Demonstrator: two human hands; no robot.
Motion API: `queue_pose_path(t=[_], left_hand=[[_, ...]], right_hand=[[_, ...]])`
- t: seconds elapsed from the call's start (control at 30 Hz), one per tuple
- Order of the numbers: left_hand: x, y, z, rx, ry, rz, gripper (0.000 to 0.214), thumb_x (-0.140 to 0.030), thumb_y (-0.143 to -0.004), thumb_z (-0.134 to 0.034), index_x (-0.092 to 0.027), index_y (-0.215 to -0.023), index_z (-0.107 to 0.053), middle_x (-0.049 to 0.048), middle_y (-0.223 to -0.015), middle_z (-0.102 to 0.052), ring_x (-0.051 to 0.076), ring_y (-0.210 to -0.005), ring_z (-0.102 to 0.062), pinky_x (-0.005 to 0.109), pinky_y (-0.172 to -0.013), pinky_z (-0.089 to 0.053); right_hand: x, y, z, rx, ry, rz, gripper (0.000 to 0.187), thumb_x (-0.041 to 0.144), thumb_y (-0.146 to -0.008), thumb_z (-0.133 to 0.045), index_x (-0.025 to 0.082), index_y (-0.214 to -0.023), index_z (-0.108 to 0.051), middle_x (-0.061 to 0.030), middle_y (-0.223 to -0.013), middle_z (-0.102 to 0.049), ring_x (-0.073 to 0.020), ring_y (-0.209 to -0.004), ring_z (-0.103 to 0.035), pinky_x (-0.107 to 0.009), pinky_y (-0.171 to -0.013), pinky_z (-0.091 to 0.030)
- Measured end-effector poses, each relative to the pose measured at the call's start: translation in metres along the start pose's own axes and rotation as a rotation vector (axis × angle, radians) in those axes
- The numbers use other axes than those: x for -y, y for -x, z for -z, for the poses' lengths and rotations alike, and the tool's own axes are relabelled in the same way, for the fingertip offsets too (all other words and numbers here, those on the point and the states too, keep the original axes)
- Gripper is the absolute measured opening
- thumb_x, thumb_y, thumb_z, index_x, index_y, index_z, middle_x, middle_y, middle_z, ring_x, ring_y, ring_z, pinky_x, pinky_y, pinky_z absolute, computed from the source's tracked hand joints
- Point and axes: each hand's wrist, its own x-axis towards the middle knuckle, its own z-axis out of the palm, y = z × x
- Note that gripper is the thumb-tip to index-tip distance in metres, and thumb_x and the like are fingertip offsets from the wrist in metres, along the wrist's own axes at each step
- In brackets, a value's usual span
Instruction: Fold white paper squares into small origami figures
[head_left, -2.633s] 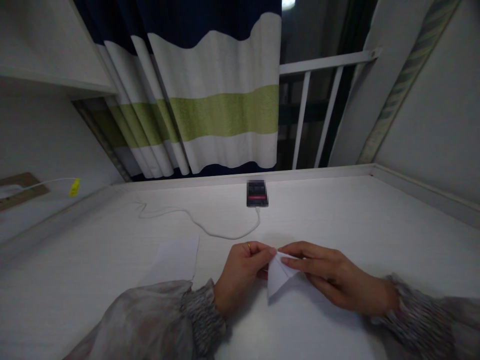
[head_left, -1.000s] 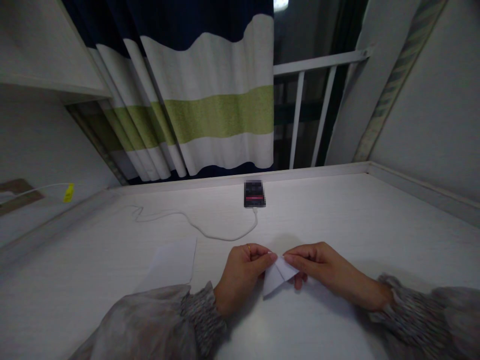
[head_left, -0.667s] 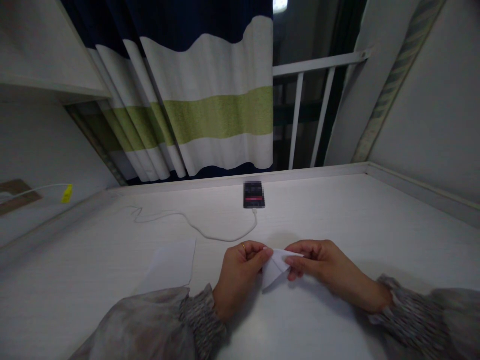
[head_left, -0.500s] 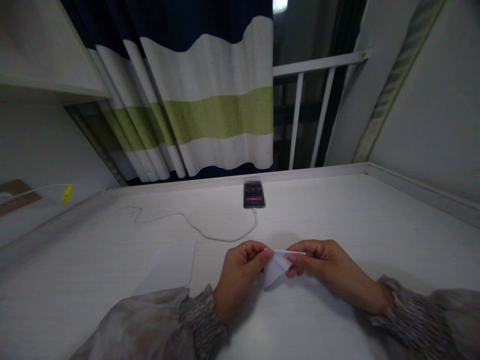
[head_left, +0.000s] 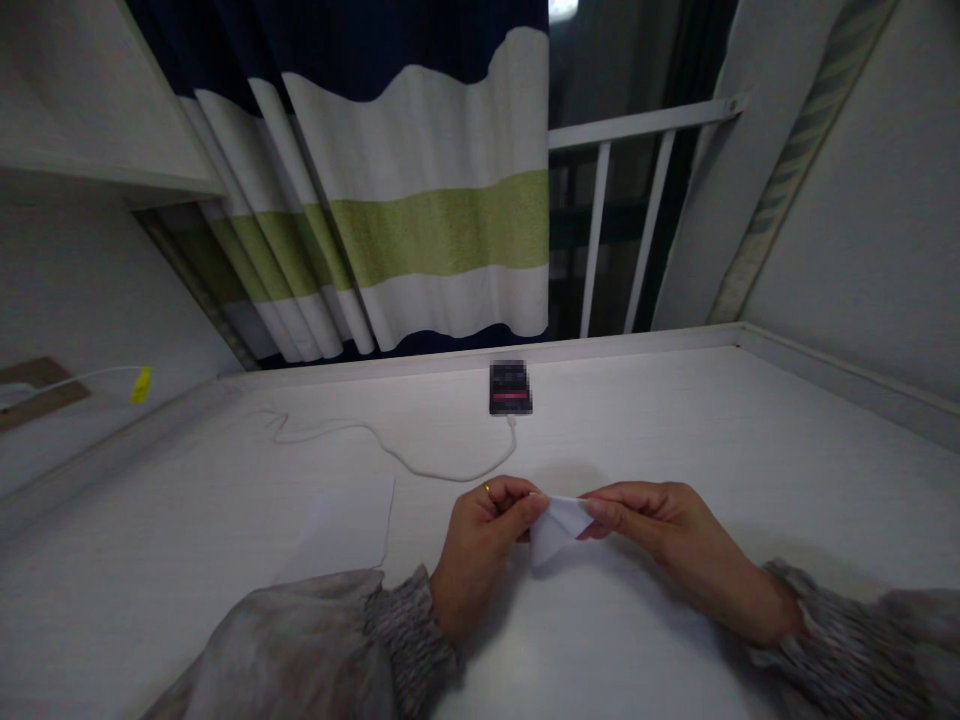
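Observation:
A small folded piece of white paper (head_left: 553, 535) is held just above the white tabletop, between my two hands. My left hand (head_left: 487, 545) pinches its left upper corner between thumb and fingers; a gold ring sits on one finger. My right hand (head_left: 660, 530) is closed on the right end of the paper, thumb on the near side. One corner of the paper hangs down between the hands. Parts of its folds are hidden behind my fingertips. Left of my left hand, a flat sheet of white paper (head_left: 345, 525) lies on the table, partly covered by my sleeve.
A dark, pixelated phone-like device (head_left: 510, 388) lies near the table's back edge, with a white cable (head_left: 420, 472) running left from it. Behind hang a striped curtain (head_left: 442, 230) and a white window railing (head_left: 645, 127). A yellow tag (head_left: 140, 385) is on a cord at left.
My right hand has shifted slightly right, and its fingers have drawn in at the paper's right end. My left hand keeps its pinch. The whole view has moved a little.

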Motion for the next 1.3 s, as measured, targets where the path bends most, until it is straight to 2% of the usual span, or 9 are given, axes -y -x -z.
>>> queue_pose_path(t=[0.23,0.33,0.47,0.57,0.67,0.8,0.9,1.1,1.3], left_hand=[[-0.001,-0.001,0.000,-0.007,-0.010,0.033,0.022,-0.029,-0.058,-0.070,-0.011,-0.062,-0.059,-0.0013,-0.054,-0.054,0.008,-0.049,-0.046,0.021,-0.049,-0.037],[-0.001,-0.004,0.004,-0.053,0.006,0.015,0.022,-0.029,-0.057,-0.071,-0.012,-0.061,-0.058,-0.0023,-0.053,-0.052,0.007,-0.048,-0.044,0.020,-0.048,-0.036],[-0.003,-0.008,0.008,-0.127,0.024,-0.009,0.022,-0.030,-0.057,-0.071,-0.012,-0.063,-0.060,-0.0016,-0.055,-0.054,0.007,-0.050,-0.046,0.021,-0.050,-0.037],[-0.004,-0.008,0.007,-0.114,0.010,0.018,0.023,-0.031,-0.056,-0.071,-0.012,-0.063,-0.060,-0.0012,-0.056,-0.055,0.008,-0.050,-0.046,0.021,-0.050,-0.037],[-0.003,-0.006,0.004,-0.093,-0.008,0.049,0.024,-0.032,-0.056,-0.071,-0.011,-0.063,-0.060,-0.0011,-0.055,-0.055,0.008,-0.049,-0.046,0.022,-0.050,-0.037],[-0.001,-0.003,0.000,-0.022,-0.053,0.074,0.024,-0.031,-0.056,-0.070,-0.011,-0.062,-0.060,-0.0004,-0.055,-0.055,0.008,-0.049,-0.045,0.022,-0.050,-0.035],[0.001,-0.001,-0.002,0.044,-0.070,0.087,0.023,-0.031,-0.056,-0.070,-0.011,-0.062,-0.061,-0.0009,-0.053,-0.054,0.007,-0.047,-0.043,0.022,-0.049,-0.032],[0.002,0.002,-0.005,0.131,-0.049,0.115,0.021,-0.030,-0.058,-0.069,-0.011,-0.058,-0.061,-0.0020,-0.050,-0.049,0.006,-0.046,-0.039,0.021,-0.048,-0.027],[0.004,0.004,-0.008,0.118,0.031,0.159,0.021,-0.028,-0.054,-0.071,-0.010,-0.057,-0.060,-0.0006,-0.051,-0.051,0.007,-0.046,-0.042,0.023,-0.050,-0.031]], right_hand=[[0.002,-0.001,-0.001,0.002,0.122,0.021,0.032,0.045,-0.074,-0.053,0.019,-0.061,-0.067,-0.0034,-0.066,-0.070,-0.0169,-0.065,-0.063,-0.028,-0.067,-0.048],[0.003,-0.002,0.000,-0.017,0.057,-0.050,0.040,0.056,-0.070,-0.053,0.018,-0.061,-0.064,-0.0052,-0.063,-0.069,-0.0182,-0.061,-0.064,-0.031,-0.064,-0.050],[0.002,-0.005,0.006,-0.122,-0.051,-0.100,0.046,0.062,-0.067,-0.052,0.017,-0.063,-0.058,-0.0061,-0.060,-0.068,-0.0175,-0.055,-0.064,-0.031,-0.059,-0.050],[-0.001,-0.009,0.011,-0.179,-0.064,-0.062,0.045,0.059,-0.072,-0.049,0.016,-0.066,-0.057,-0.0067,-0.063,-0.067,-0.0167,-0.058,-0.063,-0.030,-0.062,-0.049],[-0.003,-0.010,0.011,-0.194,0.046,0.062,0.040,0.053,-0.079,-0.045,0.016,-0.071,-0.059,-0.0048,-0.068,-0.066,-0.0156,-0.065,-0.061,-0.028,-0.067,-0.047],[-0.005,-0.008,0.005,-0.068,0.245,0.181,0.027,0.042,-0.080,-0.050,0.018,-0.081,-0.063,-0.0026,-0.079,-0.064,-0.0160,-0.077,-0.057,-0.026,-0.070,-0.043],[-0.007,-0.007,-0.002,0.056,0.306,0.211,0.021,0.036,-0.079,-0.052,0.019,-0.078,-0.063,-0.0018,-0.077,-0.062,-0.0149,-0.074,-0.056,-0.025,-0.066,-0.043],[-0.004,-0.004,-0.008,0.098,0.334,0.205,0.022,0.033,-0.081,-0.048,0.018,-0.067,-0.057,-0.0002,-0.065,-0.055,-0.0124,-0.062,-0.049,-0.024,-0.057,-0.039],[-0.001,-0.005,-0.009,0.146,0.328,0.167,0.021,0.028,-0.080,-0.046,0.018,-0.063,-0.051,0.0014,-0.060,-0.048,-0.0116,-0.058,-0.043,-0.023,-0.053,-0.034]])
